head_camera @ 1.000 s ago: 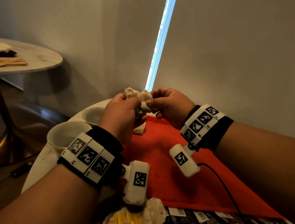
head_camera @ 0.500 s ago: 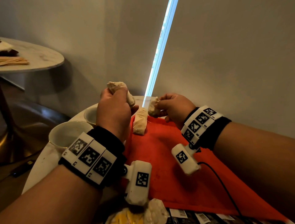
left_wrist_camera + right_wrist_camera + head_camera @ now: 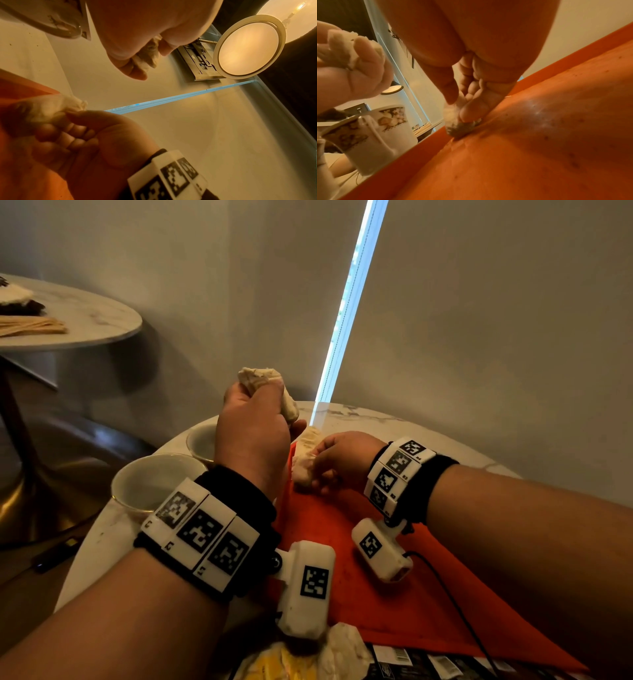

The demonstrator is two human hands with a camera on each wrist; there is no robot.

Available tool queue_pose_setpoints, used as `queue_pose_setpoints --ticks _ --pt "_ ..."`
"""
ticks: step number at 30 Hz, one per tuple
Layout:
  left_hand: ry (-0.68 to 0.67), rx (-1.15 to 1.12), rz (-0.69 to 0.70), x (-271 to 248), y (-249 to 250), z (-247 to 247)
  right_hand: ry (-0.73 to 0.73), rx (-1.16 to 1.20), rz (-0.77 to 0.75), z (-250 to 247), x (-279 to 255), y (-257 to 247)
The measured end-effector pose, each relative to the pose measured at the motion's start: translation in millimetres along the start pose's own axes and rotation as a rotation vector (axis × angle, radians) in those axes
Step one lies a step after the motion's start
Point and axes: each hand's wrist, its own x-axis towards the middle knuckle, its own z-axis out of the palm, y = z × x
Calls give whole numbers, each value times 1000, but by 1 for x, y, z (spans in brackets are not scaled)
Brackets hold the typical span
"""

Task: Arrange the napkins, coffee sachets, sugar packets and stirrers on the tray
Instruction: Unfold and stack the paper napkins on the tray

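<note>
Orange tray (image 3: 394,594), right hand (image 3: 342,460) pinching napkin (image 3: 305,457), left hand (image 3: 253,436) clutching another

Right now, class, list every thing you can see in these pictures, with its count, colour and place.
tray: one, orange, on the near round table
napkins: two, cream, one in each hand; the right one touches the tray
cups: two, white, left of the tray
near round table: one, white marble
far round table: one, white marble, upper left
stirrers: a tan bundle, on the far round table
left hand: grips a napkin
right hand: pinches a napkin
</note>
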Motion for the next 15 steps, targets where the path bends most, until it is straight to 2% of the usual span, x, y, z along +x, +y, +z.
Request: queue_pose_setpoints --ticks 5,9,10,13,15 --pt "-5 11 -1 -2 2 2 45 100 36 0 -1 -2" --pt "-12 13 5 -3 1 2 197 -171 -46 -7 -10 -4" --pt "-16 10 6 -3 1 2 171 -192 -61 -8 -14 -5" --pt "-16 11 -22 -5 2 3 -39 -97 -55 -2 -23 -6" --pt "9 8 -28 -7 3 4 -110 -55 -70 5 -23 -3"
